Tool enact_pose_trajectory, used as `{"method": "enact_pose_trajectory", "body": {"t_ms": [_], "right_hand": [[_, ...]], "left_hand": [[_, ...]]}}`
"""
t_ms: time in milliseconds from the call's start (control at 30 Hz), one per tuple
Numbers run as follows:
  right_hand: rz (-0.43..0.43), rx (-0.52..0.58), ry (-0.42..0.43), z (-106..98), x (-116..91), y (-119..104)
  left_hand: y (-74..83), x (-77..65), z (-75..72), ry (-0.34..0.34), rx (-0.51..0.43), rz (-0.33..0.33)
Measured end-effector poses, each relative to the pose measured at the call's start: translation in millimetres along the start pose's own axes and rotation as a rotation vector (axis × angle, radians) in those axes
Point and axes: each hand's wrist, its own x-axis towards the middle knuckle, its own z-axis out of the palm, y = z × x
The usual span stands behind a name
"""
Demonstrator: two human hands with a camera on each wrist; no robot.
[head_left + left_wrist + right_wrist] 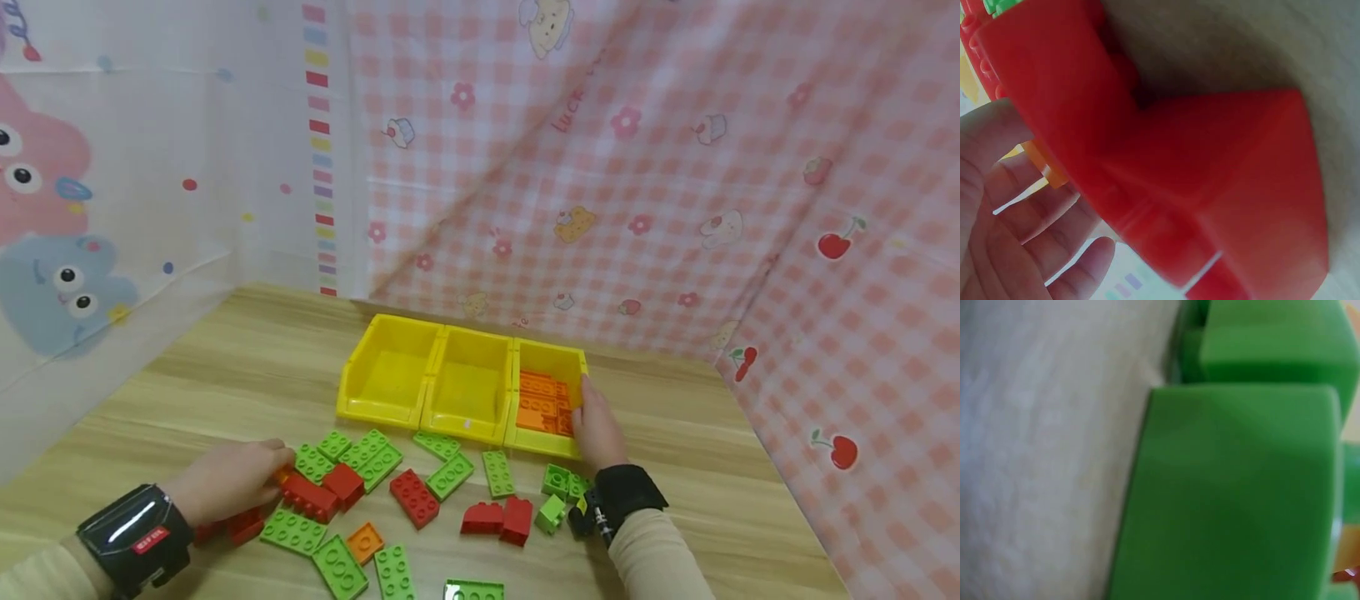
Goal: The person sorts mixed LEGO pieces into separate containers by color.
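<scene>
My left hand [232,475] is low over the loose bricks at the left. It pinches an orange brick [1046,164], mostly hidden behind the fingers and a red brick [1210,181] that fills much of the left wrist view. Beside the fingertips lie more red bricks [309,497] and green bricks [294,532]. My right hand [600,429] grips the right wall of the yellow bin [551,350], the rightmost of three joined bins. Several orange bricks [542,404] lie inside that bin. The right wrist view shows only green bricks [1229,487] close up, with no fingers.
The middle bin [468,379] and left bin [393,375] show bare floors. In front of them lie scattered green bricks [497,473], red bricks [414,498] and a small orange brick [365,543]. Printed cloth [525,167] walls the wooden table [712,467] at the back and sides.
</scene>
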Motion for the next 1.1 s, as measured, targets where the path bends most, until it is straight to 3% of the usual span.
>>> {"method": "enact_pose_trajectory", "body": {"t_ms": [333,533,667,800,900,1100], "right_hand": [[0.015,0.001,-0.005,-5,3,-3],[0.026,0.002,-0.011,-4,7,-4],[0.028,0.002,-0.01,-4,6,-4],[0.017,0.003,-0.004,-1,4,-2],[0.007,-0.007,0.005,2,3,1],[0.012,-0.004,0.019,4,4,1]], "left_hand": [[-4.0,2.3,-9.1,0.042,-0.045,-0.002],[0.7,14.5,-30.7,0.086,0.001,-0.004],[18.9,43.6,-51.8,0.129,0.077,0.073],[56.1,86.9,-66.6,0.164,0.138,0.203],[88.0,122.7,-67.3,0.178,0.193,0.291],[139.4,184.1,-50.7,0.237,0.221,0.411]]}}
